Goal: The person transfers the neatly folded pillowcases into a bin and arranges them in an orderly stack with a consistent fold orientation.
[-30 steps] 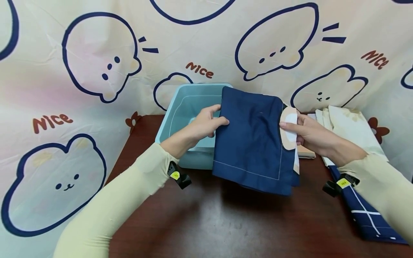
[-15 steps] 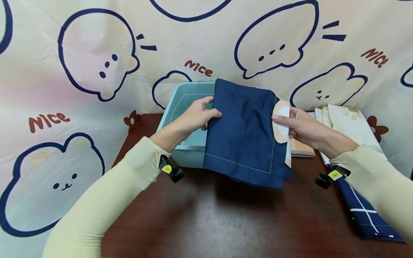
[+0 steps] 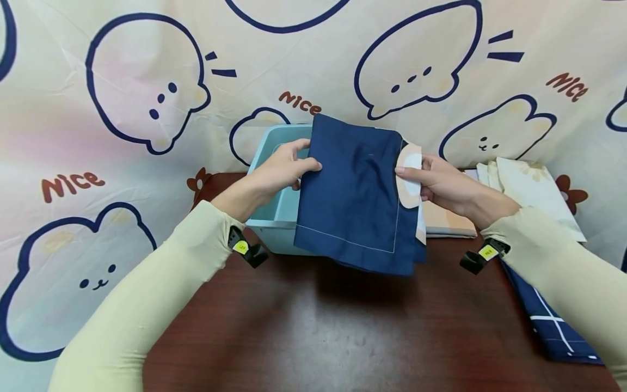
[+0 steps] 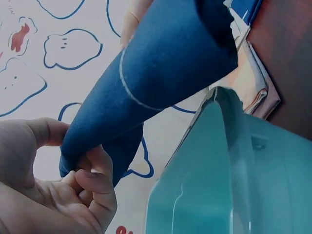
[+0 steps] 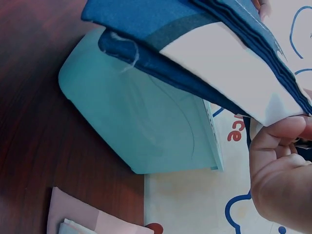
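Across the dark table's far side (image 3: 313,337) sits a blue tub (image 3: 276,239). Left hand (image 3: 279,167) and right hand (image 3: 448,186) pinch 1 navy cloth (image 3: 350,196).

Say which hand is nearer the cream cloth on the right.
Right. The right hand grips the blue cloth to the left of the cream cloth; the left hand is farther left, near the tub.
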A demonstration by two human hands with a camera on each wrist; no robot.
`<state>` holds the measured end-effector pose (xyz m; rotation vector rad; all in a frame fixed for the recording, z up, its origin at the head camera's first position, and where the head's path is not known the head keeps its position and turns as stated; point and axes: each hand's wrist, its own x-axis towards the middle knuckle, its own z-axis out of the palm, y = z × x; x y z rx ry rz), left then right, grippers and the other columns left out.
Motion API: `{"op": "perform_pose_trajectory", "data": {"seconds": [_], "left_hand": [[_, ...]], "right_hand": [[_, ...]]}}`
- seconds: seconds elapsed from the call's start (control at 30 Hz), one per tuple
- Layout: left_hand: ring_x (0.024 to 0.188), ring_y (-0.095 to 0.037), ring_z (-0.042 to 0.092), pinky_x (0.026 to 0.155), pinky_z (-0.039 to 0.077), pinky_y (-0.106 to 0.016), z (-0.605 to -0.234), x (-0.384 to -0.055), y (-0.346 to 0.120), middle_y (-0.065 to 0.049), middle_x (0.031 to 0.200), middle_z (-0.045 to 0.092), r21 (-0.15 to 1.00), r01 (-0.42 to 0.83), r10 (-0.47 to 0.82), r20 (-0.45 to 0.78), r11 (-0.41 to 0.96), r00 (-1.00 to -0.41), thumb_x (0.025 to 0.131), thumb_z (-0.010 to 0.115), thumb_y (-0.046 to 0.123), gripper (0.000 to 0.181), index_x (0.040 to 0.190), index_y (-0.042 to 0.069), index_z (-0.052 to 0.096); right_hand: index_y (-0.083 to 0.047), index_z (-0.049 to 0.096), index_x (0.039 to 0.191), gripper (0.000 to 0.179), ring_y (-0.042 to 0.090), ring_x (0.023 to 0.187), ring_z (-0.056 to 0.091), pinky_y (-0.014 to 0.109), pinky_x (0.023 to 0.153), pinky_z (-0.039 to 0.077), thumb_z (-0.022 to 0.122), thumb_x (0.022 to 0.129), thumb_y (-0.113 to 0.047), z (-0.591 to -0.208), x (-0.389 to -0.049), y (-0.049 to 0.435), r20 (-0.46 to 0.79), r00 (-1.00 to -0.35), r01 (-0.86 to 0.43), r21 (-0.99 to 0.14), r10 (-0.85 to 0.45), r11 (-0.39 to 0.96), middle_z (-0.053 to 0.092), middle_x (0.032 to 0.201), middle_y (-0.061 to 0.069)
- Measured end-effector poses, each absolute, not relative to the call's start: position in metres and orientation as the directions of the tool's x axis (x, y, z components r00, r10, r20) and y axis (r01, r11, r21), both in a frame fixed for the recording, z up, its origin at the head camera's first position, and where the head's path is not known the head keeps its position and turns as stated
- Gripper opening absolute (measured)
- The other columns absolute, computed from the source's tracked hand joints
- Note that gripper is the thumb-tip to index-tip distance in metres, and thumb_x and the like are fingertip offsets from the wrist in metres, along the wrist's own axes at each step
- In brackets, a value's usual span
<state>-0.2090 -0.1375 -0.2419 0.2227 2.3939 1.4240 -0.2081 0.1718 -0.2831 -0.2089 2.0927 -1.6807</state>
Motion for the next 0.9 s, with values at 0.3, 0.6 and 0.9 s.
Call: {"op": "perform_pose_trajectory", "data": {"seconds": [0.3, 0.6, 0.9], "left_hand": [[0.079, -0.019, 0.057, 0.066, 0.043, -0.029, -0.242, -0.213, -0.149, -0.01, 0.108, 0.07, 0.879, -0.034, 0.294, -0.195, 0.475, -0.936, 0.096, 0.052, 0.024, 0.056, 0.149, 0.019, 0.034], [0.079, -0.017, 0.058, 0.063, 0.044, -0.027, -0.236, -0.219, -0.157, -0.009, 0.107, 0.07, 0.874, -0.033, 0.28, -0.191, 0.484, -0.941, 0.096, 0.052, 0.023, 0.056, 0.149, 0.019, 0.033], [0.081, -0.017, 0.057, 0.067, 0.045, -0.026, -0.231, -0.226, -0.166, -0.009, 0.111, 0.068, 0.834, -0.028, 0.275, -0.213, 0.551, -0.938, 0.096, 0.052, 0.026, 0.057, 0.149, 0.019, 0.033]], "right_hand": [[-0.017, 0.041, 0.113, 0.026, 0.006, 0.05, 0.037, 0.017, 0.054, 0.038, 0.054, 0.098, -0.034, -0.285, -0.219, 0.157, -0.267, -0.882, 0.184, -0.953, -0.387, 0.24, 0.041, 0.082, -0.009], [-0.015, 0.042, 0.107, 0.024, 0.006, 0.052, 0.037, 0.019, 0.057, 0.038, 0.054, 0.098, -0.034, -0.282, -0.226, 0.147, -0.279, -0.875, 0.196, -0.952, -0.397, 0.237, 0.042, 0.075, -0.01], [-0.014, 0.044, 0.106, 0.021, 0.007, 0.052, 0.041, 0.02, 0.055, 0.034, 0.053, 0.099, -0.031, -0.282, -0.233, 0.135, -0.241, -0.871, 0.164, -0.964, -0.429, 0.208, 0.047, 0.071, -0.009]]}}
